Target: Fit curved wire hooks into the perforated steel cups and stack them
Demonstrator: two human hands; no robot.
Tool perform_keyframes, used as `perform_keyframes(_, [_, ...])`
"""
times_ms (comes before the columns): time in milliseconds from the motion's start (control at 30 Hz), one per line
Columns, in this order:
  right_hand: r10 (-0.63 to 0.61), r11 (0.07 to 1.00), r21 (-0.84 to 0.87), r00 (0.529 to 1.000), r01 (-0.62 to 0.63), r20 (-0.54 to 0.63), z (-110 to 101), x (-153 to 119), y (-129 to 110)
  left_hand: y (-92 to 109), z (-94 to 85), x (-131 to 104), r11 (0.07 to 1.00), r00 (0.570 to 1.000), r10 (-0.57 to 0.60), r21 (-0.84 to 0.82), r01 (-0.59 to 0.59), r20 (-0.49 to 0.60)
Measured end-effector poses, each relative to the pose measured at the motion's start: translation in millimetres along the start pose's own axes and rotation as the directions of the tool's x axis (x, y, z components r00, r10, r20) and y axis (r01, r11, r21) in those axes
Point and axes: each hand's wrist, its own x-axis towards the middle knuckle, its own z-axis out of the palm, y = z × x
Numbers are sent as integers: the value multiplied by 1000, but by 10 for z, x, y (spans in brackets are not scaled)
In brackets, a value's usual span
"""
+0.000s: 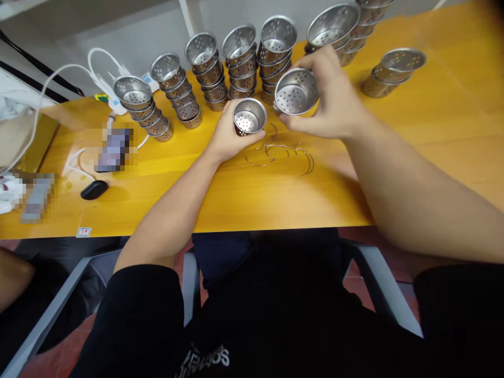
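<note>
My left hand (230,137) is closed round a small perforated metal cup (249,116), its open top facing up toward the camera. To its right, my right hand (333,97) grips a second perforated metal cup (296,92) by its side, a little higher over the table. The two cups are close but apart. Several thin curved wires (275,149) lie loose on the yellow table (271,205) just below the cups. Behind the hands stand leaning stacks of similar cups (241,60).
A short cup stack (394,71) is at the right. At the left are a phone (114,150), a black oval object (94,189), white cables (51,79) and a second blurred device (38,197). Another person's arm (13,275) shows at the lower left.
</note>
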Motion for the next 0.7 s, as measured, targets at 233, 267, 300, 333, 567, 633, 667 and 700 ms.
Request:
perform_keyframes(233, [230, 970, -158, 908, -185, 351, -55, -3, 341, -99, 11, -3, 1000, 999, -14, -23, 13, -42])
perform_keyframes(267, [245, 967, -160, 900, -199, 361, -40, 3, 348, -91, 9, -11, 999, 1000, -12, -32, 11, -23])
perform_keyframes(300, [255, 964, -164, 891, -207, 375, -27, 8, 354, -77, 8, -20, 999, 1000, -7, -45, 7, -2])
perform_keyframes(333, [261, 963, -168, 883, -210, 390, -19, 10, 358, -56, 8, -30, 998, 1000, 2, -62, -1, 18])
perform_keyframes(567, [171, 963, -256, 931, -88, 323, -162, -36, 183, 21, 49, -65, 996, 999, 10, -93, -5, 49])
perform_keyframes(633, [37, 979, -202, 962, 19, 269, -211, -47, 28, -33, 48, -49, 998, 1000, 17, -63, -16, 14])
perform_keyframes(667, [-5, 986, -159, 955, 55, 295, -212, -51, -48, -65, 43, -39, 998, 1000, 23, -51, -23, 1])
perform_keyframes(700, [-21, 989, -129, 936, 70, 352, -192, -55, -113, -95, 37, -30, 999, 1000, 29, -44, -29, -9])
